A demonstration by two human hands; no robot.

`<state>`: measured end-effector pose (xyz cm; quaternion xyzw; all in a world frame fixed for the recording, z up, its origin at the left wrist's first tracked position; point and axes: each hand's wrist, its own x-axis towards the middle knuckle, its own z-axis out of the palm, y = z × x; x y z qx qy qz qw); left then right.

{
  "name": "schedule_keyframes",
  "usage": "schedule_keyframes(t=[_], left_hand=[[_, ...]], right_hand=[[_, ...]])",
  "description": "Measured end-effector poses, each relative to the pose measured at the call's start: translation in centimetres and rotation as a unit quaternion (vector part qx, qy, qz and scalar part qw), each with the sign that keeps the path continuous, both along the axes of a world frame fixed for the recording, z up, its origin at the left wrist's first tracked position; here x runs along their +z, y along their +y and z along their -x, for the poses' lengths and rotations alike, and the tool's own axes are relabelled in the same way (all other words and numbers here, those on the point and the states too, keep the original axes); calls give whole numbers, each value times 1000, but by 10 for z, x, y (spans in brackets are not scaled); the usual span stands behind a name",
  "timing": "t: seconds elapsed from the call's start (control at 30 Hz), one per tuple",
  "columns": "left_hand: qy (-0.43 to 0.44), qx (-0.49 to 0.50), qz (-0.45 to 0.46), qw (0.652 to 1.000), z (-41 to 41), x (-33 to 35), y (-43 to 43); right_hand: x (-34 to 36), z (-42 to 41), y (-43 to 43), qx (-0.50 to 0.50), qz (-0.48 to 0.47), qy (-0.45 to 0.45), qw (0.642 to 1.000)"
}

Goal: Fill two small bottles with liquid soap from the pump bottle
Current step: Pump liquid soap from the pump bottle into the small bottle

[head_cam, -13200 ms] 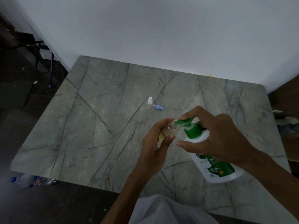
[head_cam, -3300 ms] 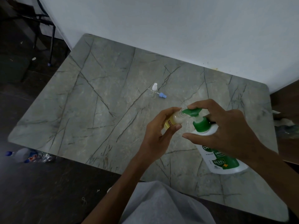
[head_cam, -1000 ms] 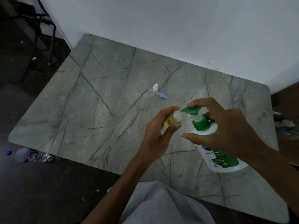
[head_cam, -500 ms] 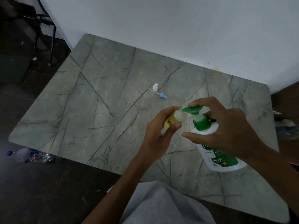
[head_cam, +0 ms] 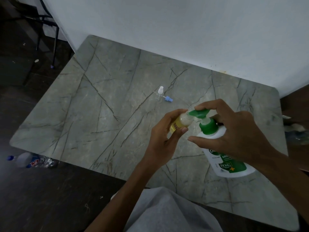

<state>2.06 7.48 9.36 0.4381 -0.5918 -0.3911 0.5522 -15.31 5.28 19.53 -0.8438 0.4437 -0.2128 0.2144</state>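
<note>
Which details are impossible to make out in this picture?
Head view.
Soap level in the small bottle: the left hand wraps it.
Label of the pump bottle: the right hand covers part, print too small.
Contents of the clear bottle farther back: too small to tell.

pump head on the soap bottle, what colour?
Green, pump head and collar alike, above the pump bottle's white body. Head view, the only one.

The right hand (head_cam: 234, 136) covers much of the pump bottle's (head_cam: 232, 166) shoulder and label. The fingers (head_cam: 177, 132) of the left hand (head_cam: 163, 141) hide the small bottle's (head_cam: 181, 122) lower part, and the green spout (head_cam: 199, 113) hides its mouth. The far clear bottle (head_cam: 159, 95) is too small to tell its contents.
</note>
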Motion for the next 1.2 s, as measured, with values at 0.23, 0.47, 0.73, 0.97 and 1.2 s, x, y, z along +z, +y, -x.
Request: schedule_keyframes(t=[0.23, 0.47, 0.73, 0.97, 1.2], left_hand=[[-8, -6, -8, 1000, 0, -1, 1], [0, -4, -2, 1000, 0, 0, 2], [-13, -5, -7, 1000, 0, -2, 4], [-10, -2, 1, 1000, 0, -1, 4], [-17, 0, 7, 1000, 1, -3, 2]], right_hand=[[-1, 0, 1, -10, 21, 3, 1000], [3, 1, 2, -3, 6, 20, 1000], [0, 0, 3, -7, 23, 13, 1000], [2, 0, 5, -5, 1, 19, 1000], [0, 0, 3, -9, 18, 4, 1000]])
